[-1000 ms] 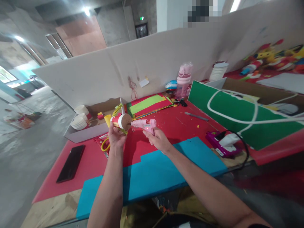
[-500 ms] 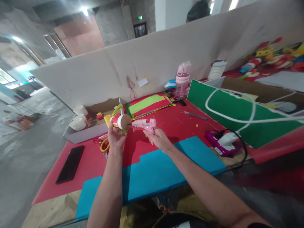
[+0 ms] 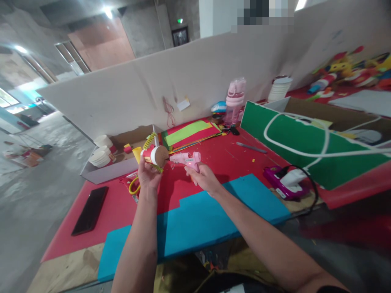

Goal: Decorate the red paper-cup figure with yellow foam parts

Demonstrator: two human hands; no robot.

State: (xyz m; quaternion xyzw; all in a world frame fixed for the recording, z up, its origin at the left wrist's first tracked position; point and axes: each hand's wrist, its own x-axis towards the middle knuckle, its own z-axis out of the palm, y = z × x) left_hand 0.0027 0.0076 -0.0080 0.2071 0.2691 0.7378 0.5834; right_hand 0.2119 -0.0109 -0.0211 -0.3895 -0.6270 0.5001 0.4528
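My left hand [image 3: 148, 176] is closed round a paper cup [image 3: 150, 155] tipped on its side, with its brown round end [image 3: 161, 156] turned to the right. Folded yellow paper strips [image 3: 149, 141] stick out from the cup above and below. In my right hand [image 3: 202, 177] is a pink glue gun [image 3: 190, 160], gripped by its handle with a small light glowing on its body. The gun's nozzle points left and is at the cup's brown end; whether it touches cannot be made out. Yellow-handled scissors [image 3: 134, 186] lie just under my left hand.
A white-sided box [image 3: 106, 176] with paper cups [image 3: 102, 157] stands at the left, a black phone [image 3: 90, 211] in front. Coloured paper sheets [image 3: 187, 134] and a pink bottle [image 3: 234, 103] are at the back. Rightward are a purple power strip [image 3: 285, 185], green box [image 3: 275, 142] and white cable [image 3: 325, 140].
Almost nothing differs. Both hands keep the cup and the glue gun in nearly the same place, and the view has shifted very slightly.
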